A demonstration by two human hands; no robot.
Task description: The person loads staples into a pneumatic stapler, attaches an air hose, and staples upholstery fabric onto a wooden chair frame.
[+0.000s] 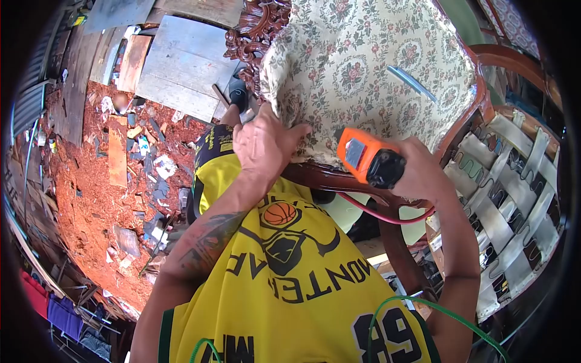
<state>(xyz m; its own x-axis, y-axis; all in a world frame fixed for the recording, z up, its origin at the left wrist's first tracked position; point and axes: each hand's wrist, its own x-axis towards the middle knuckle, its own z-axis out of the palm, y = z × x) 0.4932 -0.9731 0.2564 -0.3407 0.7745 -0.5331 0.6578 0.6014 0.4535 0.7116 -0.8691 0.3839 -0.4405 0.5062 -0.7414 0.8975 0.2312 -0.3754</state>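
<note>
Floral upholstery fabric [357, 66] lies over the seat of a carved wooden chair [257, 27], its edge bunched along the left side. My left hand [263, 140] presses at the near left corner of that fabric, with the thumb stretched out over it and the other fingers bent at the edge. In my right hand [420, 166] is an orange staple gun [363, 156], its nose over the fabric near the front edge. A red hose [387, 219] runs below the gun. On the fabric lies a strip of staples [411, 83].
To the right stands a seat frame [502, 193] with woven webbing and springs. Wood scraps and debris [151, 151] cover the reddish ground at left. Boards [181, 66] lie at the upper left. A green cord [448, 314] crosses near my right arm.
</note>
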